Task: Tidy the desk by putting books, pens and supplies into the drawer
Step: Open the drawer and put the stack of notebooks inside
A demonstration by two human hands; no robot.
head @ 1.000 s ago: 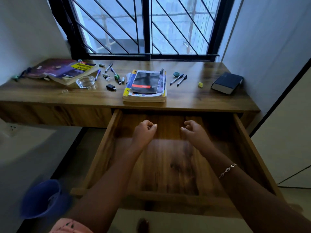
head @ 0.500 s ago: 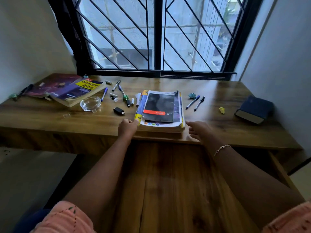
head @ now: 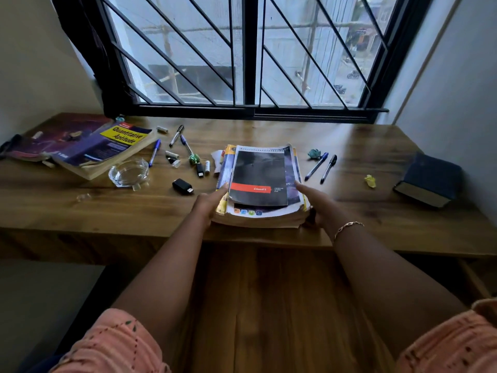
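At the front edge of the desk point(head: 80, 208), just above the open drawer point(head: 269, 305), the stack of books point(head: 258, 219) rests gripped from both sides: left hand point(head: 208, 204) curled on its left edge, right hand point(head: 316, 204) on its right, fingers partly hidden. To lift it well, get fingers fully under the bottom book and keep the pile level, since the black notebook point(head: 258, 176) on top looks free to slide

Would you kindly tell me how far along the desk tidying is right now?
Done: the drawer is pulled open, nothing visibly stowed. In hand: the left hand and right hand grip the book stack at the desk edge. Left: the thick book, the dark book, the pens.
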